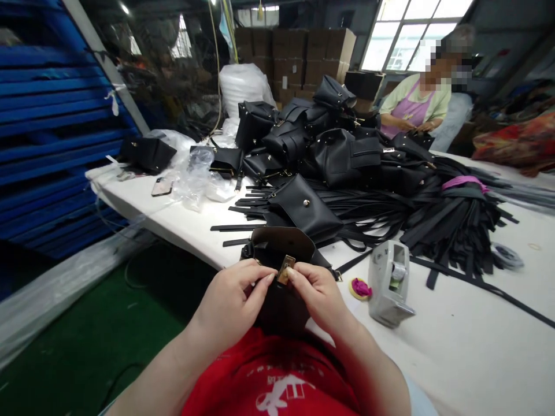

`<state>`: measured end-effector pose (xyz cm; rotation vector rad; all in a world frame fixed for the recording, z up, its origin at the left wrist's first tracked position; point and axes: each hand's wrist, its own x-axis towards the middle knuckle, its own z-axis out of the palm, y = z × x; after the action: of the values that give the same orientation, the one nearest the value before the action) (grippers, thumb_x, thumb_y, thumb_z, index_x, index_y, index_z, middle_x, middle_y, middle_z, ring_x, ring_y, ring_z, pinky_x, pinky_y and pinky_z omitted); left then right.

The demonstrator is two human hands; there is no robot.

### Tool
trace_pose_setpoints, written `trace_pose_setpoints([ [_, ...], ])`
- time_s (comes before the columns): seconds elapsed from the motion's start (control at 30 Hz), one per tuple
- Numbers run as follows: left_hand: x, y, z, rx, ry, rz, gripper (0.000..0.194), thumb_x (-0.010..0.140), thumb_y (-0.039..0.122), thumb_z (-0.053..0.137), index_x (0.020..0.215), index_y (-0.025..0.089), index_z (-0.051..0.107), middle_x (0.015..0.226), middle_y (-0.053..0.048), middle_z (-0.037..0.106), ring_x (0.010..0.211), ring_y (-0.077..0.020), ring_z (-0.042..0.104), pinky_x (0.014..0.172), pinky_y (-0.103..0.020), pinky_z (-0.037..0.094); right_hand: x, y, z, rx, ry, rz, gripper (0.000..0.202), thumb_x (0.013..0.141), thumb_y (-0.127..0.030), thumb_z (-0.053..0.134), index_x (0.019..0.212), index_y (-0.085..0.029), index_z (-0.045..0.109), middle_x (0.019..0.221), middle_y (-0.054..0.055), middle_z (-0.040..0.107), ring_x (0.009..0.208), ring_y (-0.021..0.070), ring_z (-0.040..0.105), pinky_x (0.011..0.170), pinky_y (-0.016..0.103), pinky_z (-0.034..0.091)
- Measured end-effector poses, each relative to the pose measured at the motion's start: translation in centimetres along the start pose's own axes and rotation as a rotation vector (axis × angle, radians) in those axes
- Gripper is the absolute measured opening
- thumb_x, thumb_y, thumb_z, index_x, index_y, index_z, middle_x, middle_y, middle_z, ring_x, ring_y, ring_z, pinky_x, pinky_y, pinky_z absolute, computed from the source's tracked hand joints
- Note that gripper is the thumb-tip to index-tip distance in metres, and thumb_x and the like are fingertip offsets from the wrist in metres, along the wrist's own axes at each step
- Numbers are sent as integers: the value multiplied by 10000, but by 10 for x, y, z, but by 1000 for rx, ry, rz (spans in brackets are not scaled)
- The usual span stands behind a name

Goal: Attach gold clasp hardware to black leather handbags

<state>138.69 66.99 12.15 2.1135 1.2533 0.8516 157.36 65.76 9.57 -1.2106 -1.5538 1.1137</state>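
Note:
A black handbag (277, 315) stands close against my body with its flap raised, showing the brown underside. At its front, between my fingertips, is a small gold-coloured metal plate (285, 267). My right hand (318, 289) pinches this plate between thumb and finger. My left hand (243, 289) is closed in a pinch at the plate's left edge; whatever lies between its fingertips is too small to make out. Just beyond, another black handbag (306, 208) lies on the white table with its flap down and a metal stud showing.
Black handbags (344, 156) are heaped at the back, above bundled black straps (459, 225). A tape dispenser (388, 283) and a tape roll with purple stuffing (359, 288) stand to my right. A phone (162, 186) lies beside clear plastic (195, 179). A co-worker (418, 104) stands across the table.

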Motion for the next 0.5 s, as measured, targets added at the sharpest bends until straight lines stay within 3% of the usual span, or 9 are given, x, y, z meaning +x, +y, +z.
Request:
trace_pose_setpoints([
  [0.17,3,-8,-2,-2,-28,74,191,916,232,530,963,256,714,821,28,652,761,-77,604,689,-199,461,6,4,1,35,13,97,435,914,-468,492,618,-152,450,573,-34,391,557,73,331,525,237,256],
  [0.33,1,-16,0,250,74,265,195,919,233,544,1069,215,668,900,1,660,770,-115,616,694,-251,491,16,3,1,120,2,205,432,870,-489,537,614,-144,499,552,-27,428,534,75,343,503,238,258],
  [0.5,-1,-16,2,416,146,428,272,904,170,561,1174,177,600,885,-16,659,727,-139,619,630,-274,508,18,-3,1,87,1,222,436,864,-490,534,606,-139,511,559,-24,434,537,72,346,502,232,266],
])
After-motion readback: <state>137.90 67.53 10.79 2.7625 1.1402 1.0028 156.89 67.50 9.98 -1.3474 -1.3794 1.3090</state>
